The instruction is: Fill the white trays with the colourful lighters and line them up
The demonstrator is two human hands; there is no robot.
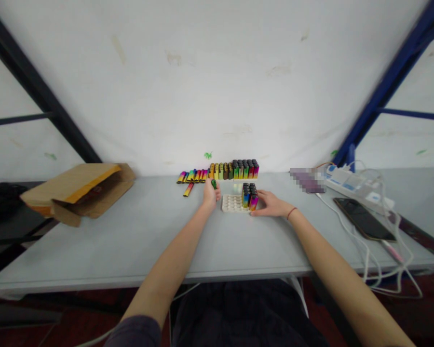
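My left hand (210, 193) is closed around a slim green stick (213, 184) with a dark end, just left of a white tray (232, 204) with round holes. The hand hides most of that stick. At the tray's right end, several shiny rainbow-coloured sticks (253, 202) with black tops stand upright. My right hand (273, 204) curls around this end, thumb in front and fingers behind. The tray's left part shows bare holes. Behind it, a block of upright black-topped sticks (246, 169) stands in a second tray, beside yellow-topped ones (221, 171).
Several colourful sticks (193, 175) lie at the back left, with a single stick (188, 189) before them. An open cardboard box (83, 185) lies far left. On the right are a phone (363, 218), a blurred purple item (307, 180), a power strip (358, 185) and white cables.
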